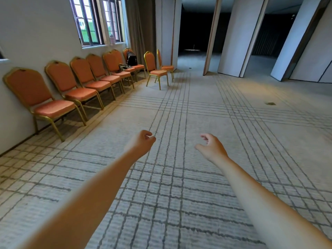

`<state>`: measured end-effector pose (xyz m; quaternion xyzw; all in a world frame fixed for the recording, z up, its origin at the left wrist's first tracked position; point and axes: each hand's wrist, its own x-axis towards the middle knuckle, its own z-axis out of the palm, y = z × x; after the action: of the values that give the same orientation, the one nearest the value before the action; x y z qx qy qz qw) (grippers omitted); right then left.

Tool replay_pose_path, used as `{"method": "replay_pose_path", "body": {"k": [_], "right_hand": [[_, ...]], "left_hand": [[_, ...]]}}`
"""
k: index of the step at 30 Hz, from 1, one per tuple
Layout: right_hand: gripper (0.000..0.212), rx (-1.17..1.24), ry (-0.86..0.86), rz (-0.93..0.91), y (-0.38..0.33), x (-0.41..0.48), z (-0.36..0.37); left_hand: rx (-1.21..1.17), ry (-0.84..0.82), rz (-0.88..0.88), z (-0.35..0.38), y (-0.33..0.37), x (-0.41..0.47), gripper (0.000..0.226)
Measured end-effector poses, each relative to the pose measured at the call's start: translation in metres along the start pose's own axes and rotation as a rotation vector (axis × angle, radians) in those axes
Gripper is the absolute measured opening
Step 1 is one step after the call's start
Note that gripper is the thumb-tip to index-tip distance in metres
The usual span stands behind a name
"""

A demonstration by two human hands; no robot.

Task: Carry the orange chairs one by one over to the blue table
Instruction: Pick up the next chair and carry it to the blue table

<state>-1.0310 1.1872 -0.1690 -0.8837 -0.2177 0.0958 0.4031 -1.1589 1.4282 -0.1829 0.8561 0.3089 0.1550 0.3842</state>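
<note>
Several orange chairs with gold frames stand in a row along the left wall, the nearest chair (36, 97) at the left edge. Two more orange chairs (155, 69) stand apart from the row, further down the room near a white partition. Both my arms reach forward over the carpet. My left hand (141, 141) hangs with loosely curled fingers and holds nothing. My right hand (211, 146) is also loosely curled with nothing in it. Neither hand touches a chair. No blue table is in view.
A black bag (132, 60) and some loose items (124, 66) lie on chairs at the far end of the row. Windows (97, 20) sit above the chairs. White folding partitions (237, 36) with dark openings stand ahead and right. Grey lined carpet (197, 108) stretches ahead.
</note>
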Motion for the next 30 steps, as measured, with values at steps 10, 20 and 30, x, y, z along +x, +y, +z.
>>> {"method": "replay_pose_path", "body": {"k": [10,20,30], "right_hand": [[0.059,0.014,0.016,-0.022,-0.051,0.289,0.055],[0.060,0.056,0.037,0.039,-0.046,0.530,0.080],[0.056,0.090,0.064,-0.053,-0.069,0.849,0.057]], "left_hand": [[0.066,-0.001,0.045,-0.015,0.008,0.310,0.045],[0.137,-0.067,0.046,0.035,0.018,0.553,0.041],[0.066,0.014,0.032,0.086,0.069,0.847,0.039]]}}
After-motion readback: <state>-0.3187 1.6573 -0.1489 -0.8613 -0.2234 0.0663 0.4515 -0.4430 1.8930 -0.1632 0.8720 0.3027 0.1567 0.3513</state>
